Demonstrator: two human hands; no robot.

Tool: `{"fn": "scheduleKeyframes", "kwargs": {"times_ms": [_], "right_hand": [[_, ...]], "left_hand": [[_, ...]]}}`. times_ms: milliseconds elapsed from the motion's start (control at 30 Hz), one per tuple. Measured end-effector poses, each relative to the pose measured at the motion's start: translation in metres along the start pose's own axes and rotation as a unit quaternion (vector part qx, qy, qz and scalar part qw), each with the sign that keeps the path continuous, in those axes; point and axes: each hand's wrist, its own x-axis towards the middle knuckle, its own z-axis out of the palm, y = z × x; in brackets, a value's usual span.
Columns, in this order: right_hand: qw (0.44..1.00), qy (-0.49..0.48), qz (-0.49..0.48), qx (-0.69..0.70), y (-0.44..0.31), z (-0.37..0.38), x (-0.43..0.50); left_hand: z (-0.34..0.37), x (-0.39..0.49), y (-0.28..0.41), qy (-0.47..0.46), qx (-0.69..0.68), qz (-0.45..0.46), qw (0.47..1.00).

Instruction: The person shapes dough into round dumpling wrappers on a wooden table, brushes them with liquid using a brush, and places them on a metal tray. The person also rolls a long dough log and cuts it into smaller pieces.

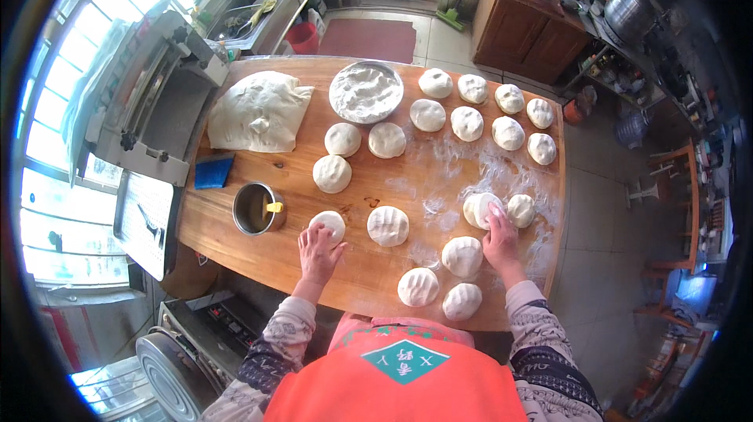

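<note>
My left hand (320, 254) rests with spread fingers on the near edge of a flattened dough round (329, 226) at the left of the wooden board. At the right, my right hand (500, 238) holds a thin dough disc (486, 210) against another dough round (472, 210), beside a smaller dough ball (521, 211). Between my hands lies a finger-marked dough round (387, 226); several more, such as one dough round (462, 256), lie nearer me. Farther back are a metal bowl of flour (366, 92), a large dough slab (259, 113) and rows of dough balls (467, 124).
A metal pot with a yellow handle inside (253, 208) and a blue scraper (214, 171) are on the wooden board (294, 186). A dough-rolling machine (159, 92) and a white tray (147, 219) stand along the left. Loose flour marks the board's right half.
</note>
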Motion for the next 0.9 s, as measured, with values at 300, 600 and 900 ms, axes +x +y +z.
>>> {"fn": "scheduleKeyframes", "kwargs": {"times_ms": [300, 600, 900], "right_hand": [[1.000, 0.009, 0.003, 0.002, -0.008, 0.010, 0.055], [0.996, -0.069, -0.001, -0.054, -0.010, 0.029, 0.056], [0.991, 0.051, 0.064, 0.102, 0.018, 0.009, 0.058]], "left_hand": [[0.035, 0.038, 0.003, -0.037, 0.119, 0.023, 0.992], [0.047, 0.030, -0.013, -0.119, 0.153, -0.098, 0.976], [0.041, 0.034, -0.029, -0.079, 0.024, -0.136, 0.987]]}}
